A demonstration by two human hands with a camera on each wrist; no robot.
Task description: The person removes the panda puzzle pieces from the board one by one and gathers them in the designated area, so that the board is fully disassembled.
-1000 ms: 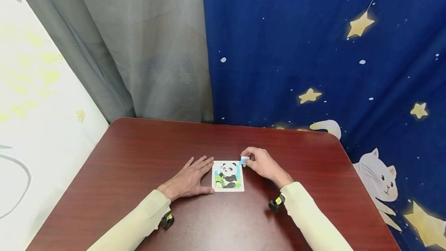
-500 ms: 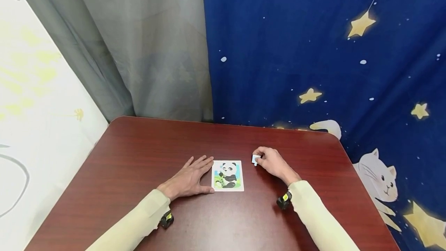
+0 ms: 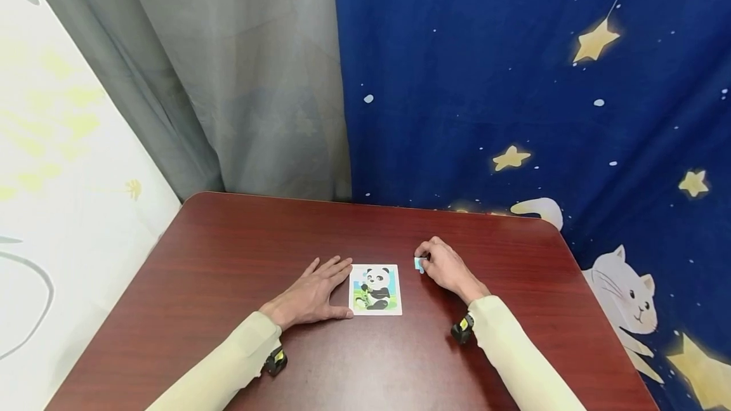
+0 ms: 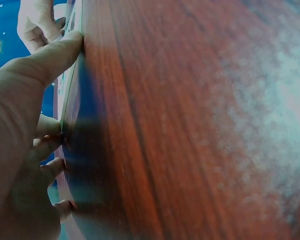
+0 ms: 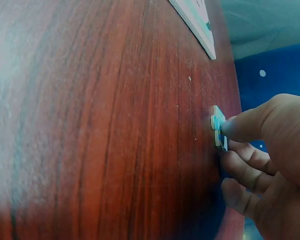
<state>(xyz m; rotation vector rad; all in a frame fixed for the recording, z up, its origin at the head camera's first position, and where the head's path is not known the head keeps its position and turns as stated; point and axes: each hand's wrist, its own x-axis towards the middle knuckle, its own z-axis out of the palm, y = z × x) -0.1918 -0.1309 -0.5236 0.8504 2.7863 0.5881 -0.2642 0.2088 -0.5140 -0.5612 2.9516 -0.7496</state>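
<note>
A square panda jigsaw puzzle (image 3: 377, 287) with a white border lies flat near the middle of the table. Along its left side rests my left hand (image 3: 311, 293), fingers spread, with the thumb and fingertips at the border; the left wrist view shows the thumb (image 4: 57, 52) against the board's edge. To the right of the board, apart from it, my right hand (image 3: 448, 266) pinches a small blue-and-white puzzle piece (image 5: 217, 125) between thumb and fingers. The piece is just at the tabletop; whether it touches the wood I cannot tell.
The reddish-brown wooden table (image 3: 274, 227) extends around the board on all sides. Beyond its back edge hang a grey curtain (image 3: 274, 81) and a blue starry curtain (image 3: 457, 81). A black wrist camera (image 3: 276, 361) sits on the left wrist.
My right hand has moved the puzzle piece rightward, from the board's upper right corner to the bare table beside it. It has shifted little over the last half second. The left hand stays put.
</note>
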